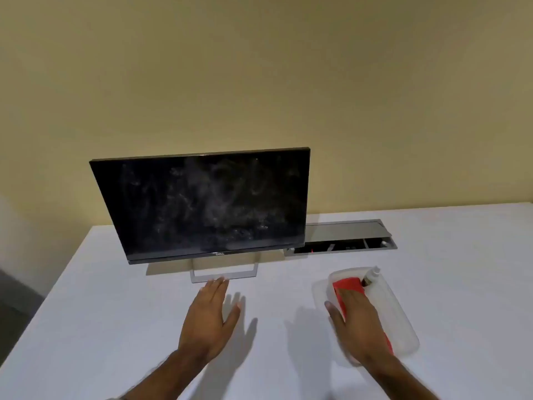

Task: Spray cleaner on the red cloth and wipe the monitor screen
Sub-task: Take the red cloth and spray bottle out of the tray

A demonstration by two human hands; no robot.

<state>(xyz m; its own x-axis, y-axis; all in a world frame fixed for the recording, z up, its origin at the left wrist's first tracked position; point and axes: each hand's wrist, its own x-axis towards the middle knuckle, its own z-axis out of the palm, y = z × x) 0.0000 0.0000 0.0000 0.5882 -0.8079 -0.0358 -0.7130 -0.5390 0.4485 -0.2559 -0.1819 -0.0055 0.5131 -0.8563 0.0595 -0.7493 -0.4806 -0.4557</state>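
A black monitor (207,203) stands on the white table, its dark screen covered with whitish smudges and dust. To its right a clear plastic tray (403,321) holds the red cloth (347,285) and a small spray bottle (371,276) with a white cap, lying at the tray's far end. My right hand (356,321) lies flat on the red cloth inside the tray, fingers extended, hiding most of the cloth. My left hand (209,316) hovers open over the table, fingertips near the monitor's silver stand (225,274).
A grey cable box (343,236) with a raised lid is set into the white table (115,327) behind the tray, right of the monitor. A beige wall rises behind. The table's left edge runs diagonally at the left.
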